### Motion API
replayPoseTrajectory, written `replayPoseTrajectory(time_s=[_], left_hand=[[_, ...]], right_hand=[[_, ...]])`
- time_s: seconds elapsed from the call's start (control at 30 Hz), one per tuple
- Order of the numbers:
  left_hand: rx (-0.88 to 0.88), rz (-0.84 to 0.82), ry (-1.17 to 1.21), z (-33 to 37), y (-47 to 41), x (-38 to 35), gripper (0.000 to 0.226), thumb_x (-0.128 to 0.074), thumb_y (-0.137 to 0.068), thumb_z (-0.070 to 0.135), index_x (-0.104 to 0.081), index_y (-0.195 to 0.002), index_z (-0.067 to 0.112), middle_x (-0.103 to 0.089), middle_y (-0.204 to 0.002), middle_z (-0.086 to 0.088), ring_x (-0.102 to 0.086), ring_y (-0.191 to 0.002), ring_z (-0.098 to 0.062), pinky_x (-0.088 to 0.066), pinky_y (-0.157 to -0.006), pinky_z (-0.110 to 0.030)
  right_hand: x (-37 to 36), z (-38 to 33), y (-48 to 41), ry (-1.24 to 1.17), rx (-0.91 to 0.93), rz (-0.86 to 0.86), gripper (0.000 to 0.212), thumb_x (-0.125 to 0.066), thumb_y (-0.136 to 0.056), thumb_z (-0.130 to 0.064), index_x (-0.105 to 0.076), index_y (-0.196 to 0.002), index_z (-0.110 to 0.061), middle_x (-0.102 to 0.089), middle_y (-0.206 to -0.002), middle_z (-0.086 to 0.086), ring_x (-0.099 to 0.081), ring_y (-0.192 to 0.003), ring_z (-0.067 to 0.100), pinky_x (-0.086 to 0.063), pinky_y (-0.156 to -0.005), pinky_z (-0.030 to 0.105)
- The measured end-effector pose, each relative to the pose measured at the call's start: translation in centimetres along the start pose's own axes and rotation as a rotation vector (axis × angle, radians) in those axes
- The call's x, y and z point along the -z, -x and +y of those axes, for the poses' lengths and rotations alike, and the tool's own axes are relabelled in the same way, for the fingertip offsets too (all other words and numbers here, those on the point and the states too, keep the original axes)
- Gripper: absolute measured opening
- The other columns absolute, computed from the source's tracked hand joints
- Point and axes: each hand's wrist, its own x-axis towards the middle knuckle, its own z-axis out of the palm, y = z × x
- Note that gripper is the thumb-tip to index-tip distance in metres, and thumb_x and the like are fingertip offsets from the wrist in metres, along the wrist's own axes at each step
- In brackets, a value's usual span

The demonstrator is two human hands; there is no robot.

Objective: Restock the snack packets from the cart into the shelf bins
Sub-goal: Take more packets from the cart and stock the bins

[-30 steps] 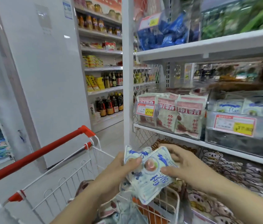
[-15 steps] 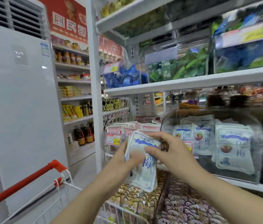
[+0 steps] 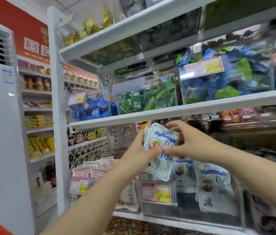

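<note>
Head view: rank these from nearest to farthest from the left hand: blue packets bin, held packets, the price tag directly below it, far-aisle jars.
1. Held packets, gripped by the left hand.
2. Price tag, just below.
3. Blue packets bin, shelf above, left.
4. Jars, far aisle, left.

white-blue snack packets (image 3: 161, 150), upright, above clear bin (image 3: 191, 200)
</note>
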Motion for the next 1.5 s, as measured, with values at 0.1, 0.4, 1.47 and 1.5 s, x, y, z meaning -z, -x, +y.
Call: replayPoseTrajectory(time_s=[0.1, 0.4, 1.47, 1.5], left_hand=[[0.055, -0.093, -0.003, -1.1, -3.3, -1.8, 0.044, -0.073, -0.092, 0.025, -0.048, -0.119, 0.05, -0.073, -0.116, 0.013, -0.071, -0.106, -0.009, -0.052, -0.102, -0.041], [0.249, -0.433, -0.601, -5.2, -7.5, -5.1, 0.076, -0.075, -0.088, 0.039, -0.032, -0.147, 0.018, -0.054, -0.135, 0.0, -0.057, -0.119, -0.016, -0.048, -0.104, -0.034], [-0.066, -0.052, -0.525, -0.8, 2.3, -0.5, 0.03, -0.064, -0.096, 0.019, -0.061, -0.125, 0.028, -0.066, -0.107, 0.015, -0.065, -0.086, -0.002, -0.045, -0.065, -0.009], [-0.082, -0.044, -0.473, -0.9, 4.4, 0.4, 0.028, -0.063, -0.097, 0.016, -0.063, -0.122, 0.028, -0.067, -0.106, 0.015, -0.066, -0.082, -0.001, -0.045, -0.062, -0.009]], right_hand=[[1.5, 2.3, -1.7, 0.066, -0.123, -0.044, 0.094, -0.089, -0.068, -0.038, -0.038, -0.146, -0.026, -0.058, -0.135, -0.006, -0.067, -0.108, 0.02, -0.055, -0.094, 0.045], [-0.7, 6.0, -3.9, 0.676, -0.132, -0.347, 0.069, -0.085, -0.075, -0.037, -0.053, -0.131, -0.013, -0.058, -0.132, 0.005, -0.056, -0.119, 0.024, -0.049, -0.097, 0.035], [-4.6, -0.6, 2.7, 0.63, 0.21, 0.001, 0.024, -0.059, -0.088, -0.048, -0.059, -0.109, -0.036, -0.068, -0.11, -0.013, -0.06, -0.107, 0.017, -0.048, -0.09, 0.039], [-5.7, -1.4, 3.6, 0.566, 0.233, -0.008, 0.022, -0.059, -0.087, -0.045, -0.059, -0.107, -0.036, -0.068, -0.107, -0.012, -0.061, -0.104, 0.017, -0.049, -0.088, 0.039]])
